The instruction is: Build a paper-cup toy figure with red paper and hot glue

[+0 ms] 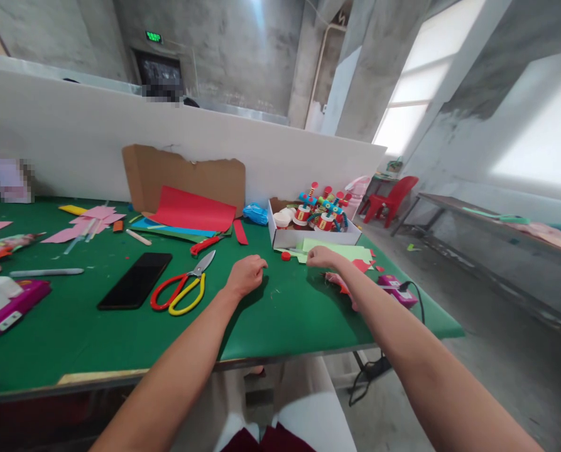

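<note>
My left hand (247, 276) hovers over or rests on the green table, fingers curled into a loose fist, with nothing visible in it. Left of it lie scissors (188, 285) with one red and one yellow handle, blades partly spread. My right hand (322, 256) is closed too, its fingertips bent down beside sheets of light green paper (341, 250); no object shows in it. A small red cap-like disc (286, 256) sits between the hands. Under my right forearm a crumpled red and pink piece (339, 284) is partly hidden.
A white box (311, 238) of colourful small figures stands behind my right hand. A black phone (136, 280), red paper (193, 210), a red-handled cutter (205, 243), pink paper pieces (96, 216) and a purple power strip (397, 290) lie around. A white partition (261, 150) bounds the back.
</note>
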A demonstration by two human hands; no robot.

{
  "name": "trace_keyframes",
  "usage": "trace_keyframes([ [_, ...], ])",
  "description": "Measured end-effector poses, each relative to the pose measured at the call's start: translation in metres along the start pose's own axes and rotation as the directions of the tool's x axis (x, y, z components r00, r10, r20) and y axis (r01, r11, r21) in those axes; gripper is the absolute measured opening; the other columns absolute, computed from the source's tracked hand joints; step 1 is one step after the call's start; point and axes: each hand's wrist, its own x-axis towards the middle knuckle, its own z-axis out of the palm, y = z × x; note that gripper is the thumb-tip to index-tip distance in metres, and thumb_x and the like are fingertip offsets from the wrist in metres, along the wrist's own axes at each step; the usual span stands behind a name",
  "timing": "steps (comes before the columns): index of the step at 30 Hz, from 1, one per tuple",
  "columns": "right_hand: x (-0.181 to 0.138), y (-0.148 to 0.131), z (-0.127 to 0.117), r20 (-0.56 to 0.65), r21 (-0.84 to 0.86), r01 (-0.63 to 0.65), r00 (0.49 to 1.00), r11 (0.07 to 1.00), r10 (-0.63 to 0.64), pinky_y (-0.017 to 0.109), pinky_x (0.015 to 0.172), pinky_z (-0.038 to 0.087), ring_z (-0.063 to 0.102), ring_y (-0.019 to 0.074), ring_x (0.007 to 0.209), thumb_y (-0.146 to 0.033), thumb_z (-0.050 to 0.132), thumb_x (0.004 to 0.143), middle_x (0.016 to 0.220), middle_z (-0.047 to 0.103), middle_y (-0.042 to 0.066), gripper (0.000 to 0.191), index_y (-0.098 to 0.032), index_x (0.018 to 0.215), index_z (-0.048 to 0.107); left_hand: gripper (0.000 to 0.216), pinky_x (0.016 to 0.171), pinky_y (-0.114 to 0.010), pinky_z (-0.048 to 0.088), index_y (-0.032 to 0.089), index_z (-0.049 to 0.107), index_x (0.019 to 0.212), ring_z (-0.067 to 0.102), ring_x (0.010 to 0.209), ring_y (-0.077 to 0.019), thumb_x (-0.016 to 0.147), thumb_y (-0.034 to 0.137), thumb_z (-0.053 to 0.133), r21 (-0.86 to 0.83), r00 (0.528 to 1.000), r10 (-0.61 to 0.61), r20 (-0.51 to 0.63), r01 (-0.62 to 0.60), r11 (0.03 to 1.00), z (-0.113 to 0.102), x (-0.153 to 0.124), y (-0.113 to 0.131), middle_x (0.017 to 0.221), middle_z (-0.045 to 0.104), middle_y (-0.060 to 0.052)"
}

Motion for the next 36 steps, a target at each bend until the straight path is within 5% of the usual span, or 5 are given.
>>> trace_keyframes([
  [9, -0.058, -0.013, -0.021, -0.116, 0.662, 0.431, 0.867, 0.613, -0.485, 0.027, 0.072, 0.045, 0.060, 0.0156, 0.078, -0.041, 0.063, 0.074, 0.083, 0.067, 0.004, 0.028, -0.015, 0.084, 0.065, 0.032, 0.074, -0.027, 0.048, 0.021, 0.071, 0.089, 0.064, 0.086, -0.0176, 0.079, 0.008, 0.044, 0.009, 1.000, -0.024, 0.009, 0.023, 1.000, 0.001, 0.000, -0.003, 0.088, 0.070, -0.004],
  [15, -0.037, -0.030, 0.041, -0.218, 0.364, 0.397, 0.916, 0.842, -0.338, 0.035, 0.089, 0.047, 0.065, 0.0223, 0.097, -0.035, 0.040, 0.092, 0.101, 0.072, 0.010, 0.038, -0.014, 0.099, 0.070, 0.031, 0.074, -0.026, 0.049, 0.022, 0.071, 0.089, 0.064, 0.085, -0.0168, 0.079, 0.009, 0.045, 0.012, 0.999, -0.043, 0.016, 0.043, 0.999, 0.001, 0.000, -0.003, 0.089, 0.070, -0.004],
  [21, -0.012, -0.061, 0.101, -0.290, 0.097, 0.377, 0.896, 0.921, -0.336, 0.048, 0.117, 0.020, 0.027, 0.0294, 0.143, -0.051, 0.033, 0.095, 0.153, 0.032, 0.019, 0.066, -0.008, 0.145, 0.036, 0.032, 0.077, -0.026, 0.049, 0.022, 0.071, 0.087, 0.064, 0.086, -0.0170, 0.080, 0.009, 0.042, -0.040, 0.993, -0.063, -0.097, 0.060, 0.997, -0.002, 0.002, -0.007, 0.089, 0.071, -0.004],
  [32, -0.063, -0.046, 0.089, -0.106, 0.034, 0.639, 0.767, 0.769, -0.633, 0.046, 0.120, 0.012, 0.020, 0.0268, 0.146, -0.051, 0.035, 0.096, 0.155, 0.025, 0.017, 0.068, -0.007, 0.148, 0.030, 0.030, 0.077, -0.028, 0.049, 0.022, 0.070, 0.087, 0.065, 0.087, -0.0183, 0.082, 0.010, 0.043, -0.069, 0.984, -0.129, -0.119, 0.122, 0.990, -0.008, 0.003, -0.011, 0.090, 0.071, -0.004],
  [36, -0.083, -0.023, 0.063, -0.105, 0.147, 0.620, 0.785, 0.771, -0.611, 0.040, 0.115, 0.028, 0.051, 0.0227, 0.128, -0.044, 0.037, 0.098, 0.131, 0.062, 0.009, 0.044, -0.020, 0.124, 0.063, 0.029, 0.075, -0.028, 0.049, 0.022, 0.070, 0.086, 0.065, 0.086, -0.0181, 0.082, 0.010, 0.044, -0.076, 0.986, -0.130, -0.101, 0.123, 0.989, -0.005, 0.004, -0.009, 0.091, 0.071, -0.004],
])
